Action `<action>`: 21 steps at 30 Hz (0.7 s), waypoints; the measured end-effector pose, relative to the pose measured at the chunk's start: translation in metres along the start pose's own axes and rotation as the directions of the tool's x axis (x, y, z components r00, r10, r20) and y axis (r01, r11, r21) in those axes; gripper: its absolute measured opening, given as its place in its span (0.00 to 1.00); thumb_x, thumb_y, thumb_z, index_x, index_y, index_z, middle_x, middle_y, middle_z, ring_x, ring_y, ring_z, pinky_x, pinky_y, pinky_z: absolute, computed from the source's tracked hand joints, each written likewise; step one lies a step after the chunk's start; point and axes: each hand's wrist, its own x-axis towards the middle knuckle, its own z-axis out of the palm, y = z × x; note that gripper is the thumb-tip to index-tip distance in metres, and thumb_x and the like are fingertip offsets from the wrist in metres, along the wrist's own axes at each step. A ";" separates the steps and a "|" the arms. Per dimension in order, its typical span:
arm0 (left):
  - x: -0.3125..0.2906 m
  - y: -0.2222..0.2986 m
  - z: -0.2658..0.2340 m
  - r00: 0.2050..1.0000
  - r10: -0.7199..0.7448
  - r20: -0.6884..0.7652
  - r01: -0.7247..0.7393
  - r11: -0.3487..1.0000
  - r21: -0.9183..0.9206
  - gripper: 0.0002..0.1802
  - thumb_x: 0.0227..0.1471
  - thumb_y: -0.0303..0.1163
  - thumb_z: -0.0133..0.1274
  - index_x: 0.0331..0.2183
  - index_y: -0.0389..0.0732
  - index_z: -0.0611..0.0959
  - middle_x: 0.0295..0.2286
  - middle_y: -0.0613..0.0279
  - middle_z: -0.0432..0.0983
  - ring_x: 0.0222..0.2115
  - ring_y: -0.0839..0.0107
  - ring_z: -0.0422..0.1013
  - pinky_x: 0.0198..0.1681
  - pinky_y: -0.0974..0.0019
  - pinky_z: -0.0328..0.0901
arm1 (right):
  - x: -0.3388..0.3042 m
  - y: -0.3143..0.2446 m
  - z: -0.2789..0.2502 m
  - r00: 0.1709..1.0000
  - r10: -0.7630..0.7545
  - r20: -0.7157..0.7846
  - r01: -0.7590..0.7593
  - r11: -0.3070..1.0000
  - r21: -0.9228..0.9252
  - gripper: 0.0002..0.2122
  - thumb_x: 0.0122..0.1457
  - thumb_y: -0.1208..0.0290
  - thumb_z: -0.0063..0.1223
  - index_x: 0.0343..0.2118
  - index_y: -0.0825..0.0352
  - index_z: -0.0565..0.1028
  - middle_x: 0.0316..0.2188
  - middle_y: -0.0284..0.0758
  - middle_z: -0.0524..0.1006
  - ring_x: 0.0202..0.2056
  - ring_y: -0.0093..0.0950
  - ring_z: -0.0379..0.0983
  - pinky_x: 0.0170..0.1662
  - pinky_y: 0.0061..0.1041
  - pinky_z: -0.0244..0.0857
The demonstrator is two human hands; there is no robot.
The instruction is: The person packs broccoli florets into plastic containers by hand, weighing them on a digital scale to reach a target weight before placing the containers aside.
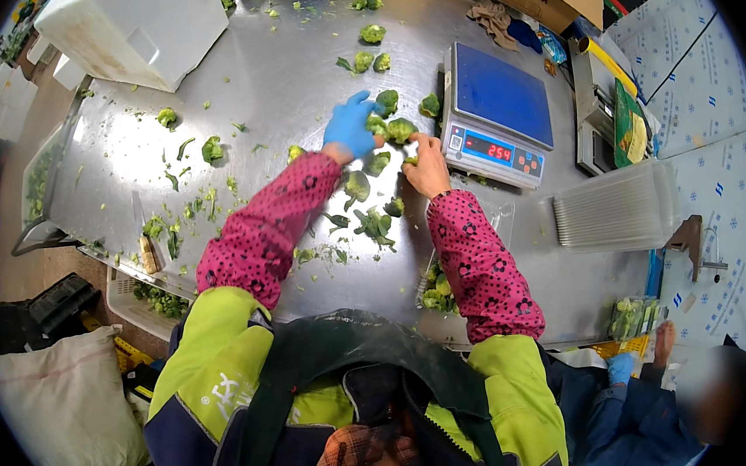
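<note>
My left hand [352,128], in a blue glove with bare fingertips, reaches over the steel table and closes its fingers on a broccoli floret [377,126]. A larger broccoli floret [401,131] lies between the two hands, touching the fingertips. My right hand [427,169], bare, has its fingers curled around a small green floret [410,160], partly hidden by them. Loose florets and leaves lie around both hands, among them a leafy piece [374,226] nearer to me. By my right forearm, a clear plastic tray [434,288] contains several florets, partly covered by the sleeve.
A blue-topped digital scale [500,96] stands right of my hands. Farther right is a stack of clear trays [614,207]. A white foam box [134,37] sits at the far left, a knife [147,251] near the left edge. Another person's gloved hand [620,369] shows at lower right.
</note>
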 end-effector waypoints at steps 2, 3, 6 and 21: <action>0.036 0.004 -0.009 0.962 -0.046 0.269 0.053 0.998 -0.019 0.58 0.28 0.39 0.71 0.63 0.55 0.62 0.65 0.47 0.49 0.57 0.41 0.62 0.57 0.49 0.64 | 0.006 -0.011 0.003 0.991 0.121 0.065 -0.112 0.986 -0.121 0.51 0.42 0.76 0.63 0.69 0.55 0.45 0.61 0.55 0.54 0.52 0.58 0.67 0.53 0.46 0.67; 0.053 0.005 -0.011 0.916 -0.061 0.396 0.076 0.997 -0.022 0.65 0.27 0.38 0.72 0.67 0.58 0.56 0.67 0.46 0.43 0.58 0.40 0.61 0.57 0.49 0.64 | 0.012 -0.020 0.001 0.989 0.129 0.071 -0.123 0.989 -0.085 0.55 0.40 0.75 0.66 0.70 0.54 0.40 0.63 0.56 0.51 0.54 0.58 0.66 0.54 0.45 0.67; 0.090 0.003 -0.002 0.803 -0.168 0.572 0.085 0.982 0.169 0.78 0.23 0.36 0.75 0.69 0.62 0.41 0.69 0.48 0.34 0.60 0.42 0.61 0.56 0.50 0.66 | 0.039 -0.027 0.003 0.958 0.234 0.164 -0.264 0.944 0.199 0.69 0.30 0.68 0.77 0.70 0.60 0.30 0.67 0.58 0.43 0.62 0.55 0.60 0.61 0.39 0.61; -0.031 0.033 0.038 0.982 0.112 0.151 -0.006 0.822 -0.569 0.46 0.35 0.24 0.66 0.59 0.45 0.69 0.56 0.53 0.59 0.56 0.56 0.62 0.60 0.59 0.61 | -0.002 0.004 -0.049 0.987 -0.074 0.143 -0.025 0.806 0.591 0.49 0.34 0.84 0.67 0.65 0.60 0.56 0.58 0.40 0.63 0.56 0.34 0.65 0.57 0.29 0.64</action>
